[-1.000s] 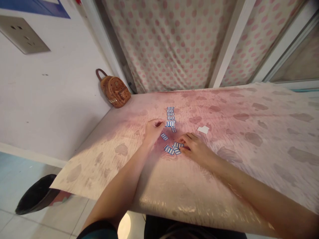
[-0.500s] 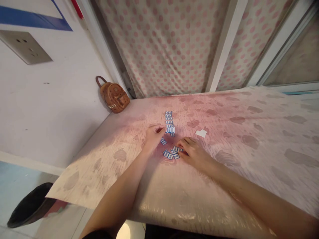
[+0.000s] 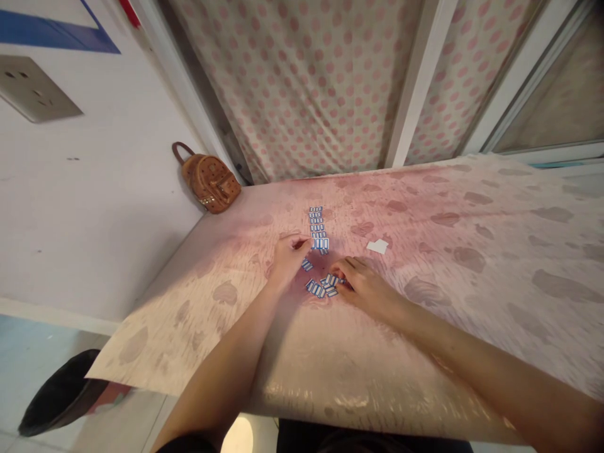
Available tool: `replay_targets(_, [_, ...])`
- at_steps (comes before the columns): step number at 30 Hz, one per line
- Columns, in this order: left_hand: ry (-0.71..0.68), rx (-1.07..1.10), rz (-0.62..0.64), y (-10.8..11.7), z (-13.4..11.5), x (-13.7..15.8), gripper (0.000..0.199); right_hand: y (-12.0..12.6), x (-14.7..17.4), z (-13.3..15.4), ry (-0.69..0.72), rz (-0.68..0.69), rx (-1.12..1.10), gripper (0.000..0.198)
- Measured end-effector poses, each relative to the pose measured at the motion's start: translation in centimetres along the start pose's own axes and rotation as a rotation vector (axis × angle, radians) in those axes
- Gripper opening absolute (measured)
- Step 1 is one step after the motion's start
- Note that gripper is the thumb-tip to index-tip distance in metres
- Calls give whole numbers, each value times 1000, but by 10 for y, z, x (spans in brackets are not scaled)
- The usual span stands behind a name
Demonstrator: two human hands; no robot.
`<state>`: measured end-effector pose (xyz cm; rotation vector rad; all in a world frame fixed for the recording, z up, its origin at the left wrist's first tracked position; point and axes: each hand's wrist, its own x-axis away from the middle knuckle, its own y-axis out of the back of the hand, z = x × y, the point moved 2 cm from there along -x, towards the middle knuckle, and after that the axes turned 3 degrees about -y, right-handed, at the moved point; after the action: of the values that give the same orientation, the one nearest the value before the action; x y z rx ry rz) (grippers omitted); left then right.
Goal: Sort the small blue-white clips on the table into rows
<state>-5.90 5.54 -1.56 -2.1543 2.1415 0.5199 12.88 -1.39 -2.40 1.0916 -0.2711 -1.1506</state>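
My left hand pinches a strip of white labels with blue borders by its left end, raised a little over the table. Beyond it, similar label strips lie in a column running away from me. My right hand has its thumb and fingers closed on the edge of a label strip in a small loose pile. Other strips of that pile lie to its left. One more small strip sits just below my left hand. Print on the labels is too small to read.
White paper pieces lie right of the strips on the patterned tablecloth. A brown mini backpack leans against the wall at the back left. Dotted curtains hang behind the table. A black bin stands on the floor at left.
The view has shifted slightly. My left hand still holds the strip by the column, and my right hand stays at the pile with its fingers a little more curled.
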Motion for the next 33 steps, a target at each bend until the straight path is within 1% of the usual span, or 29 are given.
replay_targets(2, [9,-4,2,0,1,0,16,0,0,0,7,-7,-3,25])
replay_targets(6, [-5,11,1,-2,0,1,15,5,-1,1,-9,-56,-63,16])
replay_targets(11, [-9,-15,22,-7,0,5,17,22,-1,-3,-130,-200,-255,11])
replay_targets(15, [3,-25,26,-12,-4,9,18,27,-2,-12,-292,-242,-484,6])
replay_targets(17, [5,-15,27,-15,-7,12,17,26,-3,-17,-377,-236,-637,8])
replay_targets(19, [12,-2,25,-18,-11,14,17,23,-4,-20,-450,-211,-778,14])
replay_targets(22, [21,20,20,-23,-15,17,16,21,-5,-22,-508,-179,-915,21])
replay_targets(25, [9,44,20,-27,-15,20,16,21,-4,-20,-552,-172,-965,27])
replay_targets(29, [-1,28,31,-30,-14,23,17,20,-2,-16,-615,-116,-1002,33])
replay_targets(33, [-14,3,59,-30,-16,25,15,20,-1,-14,-596,-100,-932,33])
